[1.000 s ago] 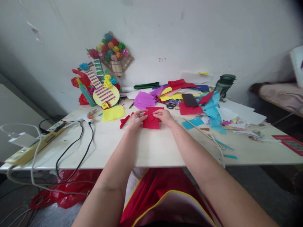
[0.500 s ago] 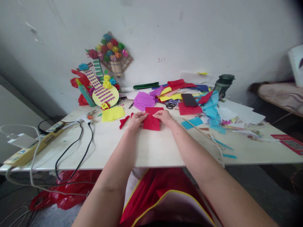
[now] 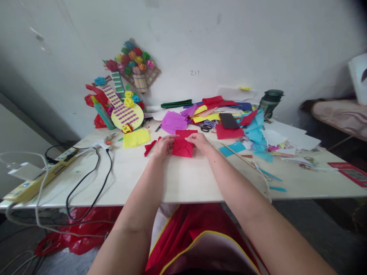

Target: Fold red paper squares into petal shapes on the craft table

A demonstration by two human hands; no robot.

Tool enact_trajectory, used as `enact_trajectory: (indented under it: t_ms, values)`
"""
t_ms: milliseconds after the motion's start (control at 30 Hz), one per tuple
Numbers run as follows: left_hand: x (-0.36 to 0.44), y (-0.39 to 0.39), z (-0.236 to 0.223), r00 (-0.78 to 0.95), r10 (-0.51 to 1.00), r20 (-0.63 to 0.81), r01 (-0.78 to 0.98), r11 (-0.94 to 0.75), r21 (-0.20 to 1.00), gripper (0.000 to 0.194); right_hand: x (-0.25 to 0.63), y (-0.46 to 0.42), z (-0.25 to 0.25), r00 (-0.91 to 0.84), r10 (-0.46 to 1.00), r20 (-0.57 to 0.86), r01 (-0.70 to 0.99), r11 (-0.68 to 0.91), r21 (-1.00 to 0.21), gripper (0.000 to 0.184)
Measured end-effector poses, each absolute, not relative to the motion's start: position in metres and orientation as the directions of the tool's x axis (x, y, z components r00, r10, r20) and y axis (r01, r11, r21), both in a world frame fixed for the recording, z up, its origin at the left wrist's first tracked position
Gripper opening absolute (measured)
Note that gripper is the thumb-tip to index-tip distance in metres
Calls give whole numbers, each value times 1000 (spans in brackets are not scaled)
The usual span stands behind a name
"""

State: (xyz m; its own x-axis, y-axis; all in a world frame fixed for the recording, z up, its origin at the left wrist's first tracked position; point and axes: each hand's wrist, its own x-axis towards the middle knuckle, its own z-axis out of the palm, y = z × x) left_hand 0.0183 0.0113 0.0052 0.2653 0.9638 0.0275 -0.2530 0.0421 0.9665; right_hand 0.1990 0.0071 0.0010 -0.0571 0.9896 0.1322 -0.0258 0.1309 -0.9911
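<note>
A creased piece of red crepe paper (image 3: pixel 182 148) lies in front of me on the white table. My left hand (image 3: pixel 165 146) is closed at its left edge, fingers bent over the paper. From the right, my right hand (image 3: pixel 200 141) pinches the paper between thumb and forefinger near its middle. Small red paper scraps (image 3: pixel 149 148) lie just left of my left hand. Black scissors (image 3: pixel 206 128) and a red paper stack (image 3: pixel 229 132) are beyond my right hand.
Yellow paper (image 3: pixel 136 138), a glue gun (image 3: pixel 103 143) and a power strip (image 3: pixel 43 176) with cables lie left. A paper-flower guitar (image 3: pixel 127 114) stands behind. Purple sheets (image 3: pixel 174 121), a phone (image 3: pixel 228 121), a wooden stick (image 3: pixel 241 157), blue paper (image 3: pixel 232 148) and a bottle (image 3: pixel 271 103) are rightward.
My left hand has shifted slightly left and down along the red paper's edge, its fingers bending in more. My right hand keeps its pinch in nearly the same place.
</note>
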Motion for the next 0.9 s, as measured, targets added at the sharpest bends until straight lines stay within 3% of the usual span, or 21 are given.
enact_trajectory:
  t_ms: [233, 900]
  values:
    - [14, 8, 1, 328, 937, 120, -198, -56, 979, 49, 199, 4, 3, -73, 990, 121, -42, 118, -992, 25]
    - [17, 7, 2, 321, 944, 70, -166, -17, 986, 35, 198, 1, 8, -93, 990, 103, -36, 100, -994, 12]
